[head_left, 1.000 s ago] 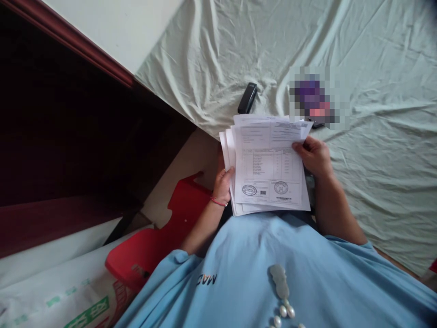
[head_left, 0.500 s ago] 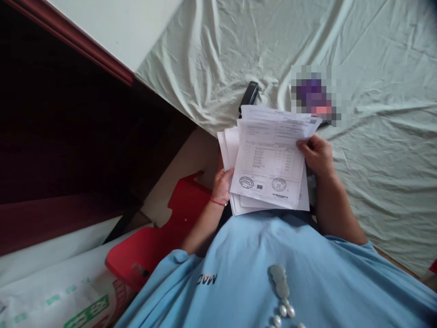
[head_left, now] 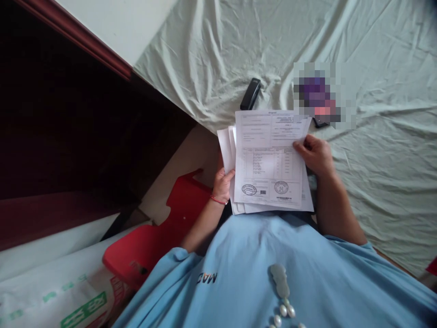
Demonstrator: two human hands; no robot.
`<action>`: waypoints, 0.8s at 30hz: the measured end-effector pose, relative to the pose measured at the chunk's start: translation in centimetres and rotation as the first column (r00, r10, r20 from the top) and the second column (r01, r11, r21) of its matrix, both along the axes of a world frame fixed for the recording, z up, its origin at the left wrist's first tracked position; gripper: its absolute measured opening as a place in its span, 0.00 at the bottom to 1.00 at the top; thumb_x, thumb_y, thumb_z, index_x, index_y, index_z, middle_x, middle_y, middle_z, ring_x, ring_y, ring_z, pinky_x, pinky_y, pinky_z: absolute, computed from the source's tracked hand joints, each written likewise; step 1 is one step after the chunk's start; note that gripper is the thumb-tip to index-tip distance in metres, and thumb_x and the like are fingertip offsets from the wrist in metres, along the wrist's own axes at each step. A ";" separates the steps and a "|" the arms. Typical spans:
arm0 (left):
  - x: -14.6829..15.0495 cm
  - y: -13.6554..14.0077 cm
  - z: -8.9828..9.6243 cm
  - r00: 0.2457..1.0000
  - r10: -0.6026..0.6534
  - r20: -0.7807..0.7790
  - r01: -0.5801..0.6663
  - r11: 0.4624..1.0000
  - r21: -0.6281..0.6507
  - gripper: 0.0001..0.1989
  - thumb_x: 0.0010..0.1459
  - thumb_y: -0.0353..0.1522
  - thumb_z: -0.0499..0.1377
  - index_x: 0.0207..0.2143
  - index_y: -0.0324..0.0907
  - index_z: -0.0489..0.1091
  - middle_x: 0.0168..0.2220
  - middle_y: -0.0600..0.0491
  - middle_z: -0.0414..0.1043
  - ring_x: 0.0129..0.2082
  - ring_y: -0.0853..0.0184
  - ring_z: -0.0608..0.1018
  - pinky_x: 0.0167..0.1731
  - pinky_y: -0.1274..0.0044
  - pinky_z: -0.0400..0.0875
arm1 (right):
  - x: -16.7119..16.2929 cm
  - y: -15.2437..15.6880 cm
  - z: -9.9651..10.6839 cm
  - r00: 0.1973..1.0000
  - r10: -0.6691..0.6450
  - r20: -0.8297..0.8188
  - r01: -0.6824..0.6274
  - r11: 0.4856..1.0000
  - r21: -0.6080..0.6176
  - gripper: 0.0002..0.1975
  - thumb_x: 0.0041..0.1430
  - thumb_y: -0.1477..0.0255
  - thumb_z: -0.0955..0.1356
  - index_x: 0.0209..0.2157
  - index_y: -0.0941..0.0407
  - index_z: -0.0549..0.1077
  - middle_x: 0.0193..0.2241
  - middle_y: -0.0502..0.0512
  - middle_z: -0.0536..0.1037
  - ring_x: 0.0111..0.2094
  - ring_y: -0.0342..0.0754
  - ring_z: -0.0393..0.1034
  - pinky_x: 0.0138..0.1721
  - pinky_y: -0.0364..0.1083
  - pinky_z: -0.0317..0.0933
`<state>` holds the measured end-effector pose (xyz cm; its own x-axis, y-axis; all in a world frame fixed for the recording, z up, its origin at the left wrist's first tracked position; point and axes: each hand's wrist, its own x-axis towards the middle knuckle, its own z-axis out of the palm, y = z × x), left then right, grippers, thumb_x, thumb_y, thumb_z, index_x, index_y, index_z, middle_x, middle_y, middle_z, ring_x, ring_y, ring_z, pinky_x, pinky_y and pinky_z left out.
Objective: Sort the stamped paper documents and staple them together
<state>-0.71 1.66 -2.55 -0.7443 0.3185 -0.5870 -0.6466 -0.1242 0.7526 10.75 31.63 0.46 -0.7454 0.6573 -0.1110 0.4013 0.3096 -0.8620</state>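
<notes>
My left hand [head_left: 223, 184], with a red string at the wrist, is closed on the left edge of a stack of papers [head_left: 225, 143]; its thumb lies on top and the other fingers are hidden beneath. The top printed sheet [head_left: 269, 159] carries a table and two round stamps near its lower edge. My right hand [head_left: 316, 152] pinches this sheet at its upper right edge. Just beyond the papers a black stapler-like object [head_left: 251, 94] lies on the pale green cloth [head_left: 211, 64].
A pixelated patch hides a purple and pink item [head_left: 316, 95] on the cloth. A red plastic chair [head_left: 164, 237] stands at my left, near a white printed sack [head_left: 41, 296]. Dark red furniture [head_left: 68, 41] fills the far left.
The top sheet has shifted and turned slightly, now lying straighter and flatter over the stack. My right hand has moved slightly left with it. More of the black object shows.
</notes>
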 end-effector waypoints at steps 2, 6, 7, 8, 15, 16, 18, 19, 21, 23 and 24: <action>0.1 -0.1 -0.1 1.000 0.001 0.002 -0.001 1.000 0.003 0.29 0.33 0.44 0.84 0.36 0.42 0.82 0.37 0.47 0.88 0.51 0.46 0.88 0.53 0.60 0.82 | 0.0 0.0 0.2 0.999 0.017 0.032 -0.017 1.000 0.020 0.11 0.59 0.59 0.76 0.31 0.51 0.77 0.24 0.49 0.74 0.28 0.48 0.67 0.29 0.47 0.61; 0.2 -0.1 0.0 1.000 -0.005 0.002 0.005 1.000 0.010 0.31 0.31 0.46 0.85 0.37 0.43 0.83 0.38 0.48 0.88 0.49 0.47 0.88 0.51 0.61 0.82 | 0.1 0.0 0.3 0.998 0.038 0.050 -0.039 0.999 0.022 0.09 0.59 0.62 0.75 0.32 0.51 0.78 0.24 0.48 0.74 0.27 0.46 0.66 0.28 0.46 0.60; 0.2 0.0 0.1 1.000 -0.006 0.004 0.006 1.000 0.015 0.32 0.30 0.46 0.86 0.37 0.43 0.83 0.38 0.48 0.88 0.49 0.47 0.88 0.51 0.61 0.83 | 0.1 -0.1 0.3 0.998 0.036 0.048 -0.037 0.999 0.011 0.08 0.59 0.62 0.75 0.32 0.51 0.79 0.24 0.48 0.74 0.26 0.46 0.65 0.28 0.46 0.59; 0.3 0.0 0.2 1.000 -0.007 0.004 0.007 1.000 0.019 0.32 0.30 0.46 0.86 0.38 0.43 0.83 0.38 0.48 0.88 0.49 0.47 0.88 0.51 0.61 0.83 | 0.1 -0.1 0.3 0.998 0.033 0.045 -0.033 0.999 -0.005 0.08 0.59 0.62 0.75 0.33 0.52 0.79 0.24 0.48 0.74 0.26 0.45 0.65 0.27 0.45 0.59; 0.1 0.0 0.2 0.999 0.040 0.024 -0.040 0.999 -0.015 0.26 0.38 0.48 0.82 0.33 0.41 0.81 0.34 0.48 0.86 0.46 0.50 0.88 0.48 0.65 0.82 | 0.1 0.1 -0.6 0.999 -0.002 -0.041 -0.001 0.998 -0.066 0.08 0.59 0.62 0.74 0.37 0.51 0.82 0.29 0.49 0.81 0.30 0.48 0.72 0.31 0.47 0.66; 0.0 0.0 0.1 0.998 0.057 0.020 -0.056 0.998 -0.036 0.24 0.38 0.47 0.81 0.31 0.42 0.80 0.32 0.49 0.86 0.44 0.51 0.88 0.45 0.67 0.82 | 0.0 0.2 -0.7 0.999 -0.007 -0.049 0.003 0.998 -0.070 0.08 0.59 0.63 0.74 0.38 0.51 0.82 0.30 0.50 0.82 0.31 0.49 0.74 0.33 0.48 0.68; -0.1 -0.1 0.0 0.997 0.082 0.001 -0.081 0.994 -0.076 0.21 0.38 0.45 0.80 0.28 0.42 0.78 0.29 0.52 0.84 0.39 0.55 0.87 0.40 0.70 0.80 | 0.0 0.3 -0.9 0.997 -0.022 -0.076 0.014 0.994 -0.106 0.09 0.59 0.64 0.73 0.40 0.50 0.83 0.32 0.51 0.83 0.34 0.50 0.76 0.36 0.50 0.71; -0.2 -0.1 -0.1 0.996 0.084 -0.006 -0.084 0.993 -0.086 0.21 0.37 0.44 0.80 0.27 0.43 0.78 0.28 0.53 0.83 0.37 0.56 0.87 0.38 0.71 0.79 | 0.0 0.4 -1.0 0.995 -0.029 -0.094 0.017 0.991 -0.133 0.09 0.59 0.64 0.73 0.41 0.50 0.83 0.33 0.51 0.83 0.35 0.51 0.77 0.37 0.51 0.72; -0.2 -0.1 -0.1 0.997 0.073 -0.010 -0.073 0.994 -0.080 0.21 0.37 0.45 0.80 0.28 0.43 0.79 0.28 0.53 0.83 0.37 0.56 0.87 0.38 0.71 0.79 | 0.0 0.5 -0.9 0.991 -0.046 -0.128 0.021 0.981 -0.190 0.08 0.58 0.64 0.73 0.40 0.49 0.82 0.33 0.52 0.83 0.35 0.53 0.79 0.40 0.53 0.75; -0.2 0.0 0.0 0.998 0.058 -0.005 -0.058 0.997 -0.053 0.22 0.37 0.46 0.80 0.30 0.43 0.80 0.30 0.52 0.84 0.41 0.54 0.88 0.41 0.69 0.81 | 0.1 0.5 -0.6 0.987 -0.061 -0.149 0.022 0.967 -0.253 0.06 0.56 0.64 0.74 0.36 0.48 0.81 0.32 0.52 0.83 0.34 0.53 0.78 0.40 0.55 0.76; -0.1 0.1 0.0 0.999 0.054 0.001 -0.054 0.998 -0.041 0.23 0.38 0.47 0.80 0.31 0.43 0.81 0.30 0.52 0.85 0.43 0.53 0.88 0.43 0.68 0.81 | 0.1 0.5 -0.5 0.986 -0.063 -0.151 0.017 0.957 -0.289 0.06 0.55 0.63 0.75 0.35 0.48 0.80 0.31 0.52 0.83 0.32 0.54 0.78 0.39 0.56 0.76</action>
<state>-0.83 1.73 -2.54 -0.7586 0.2538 -0.6001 -0.6413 -0.1278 0.7566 10.84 32.15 0.00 -0.7423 0.6449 -0.1822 0.2607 0.0273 -0.9650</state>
